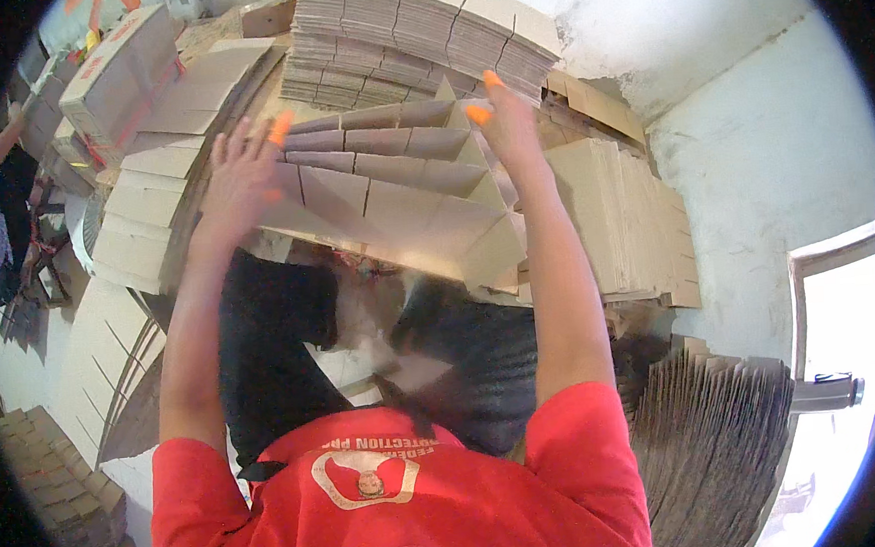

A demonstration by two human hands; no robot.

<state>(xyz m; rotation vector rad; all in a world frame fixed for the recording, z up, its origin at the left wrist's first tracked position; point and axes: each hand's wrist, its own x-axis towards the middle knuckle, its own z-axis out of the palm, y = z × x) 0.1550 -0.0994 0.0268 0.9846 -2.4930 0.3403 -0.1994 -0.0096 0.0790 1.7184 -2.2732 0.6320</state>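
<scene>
Red shirt (pixel 413 521), partition (pixel 419 214), probably cardboard stacks (pixel 413 34).

- Work surface (pixel 269 101): brown, mostly covered by cardboard; a narrow strip is visible beyond the left end of the partition grid (pixel 404 215).
- Partition grid: crossed cardboard strips, set on edge, at the near side of the surface.
- Tall stack (pixel 423 29): slotted cardboard strips, located directly beyond the grid.
- Sheet stack (pixel 594 219): cardboard, located right of the grid.
- Overlapping sheets (pixel 138 202): cardboard, located left of the grid; support underneath hidden.
</scene>
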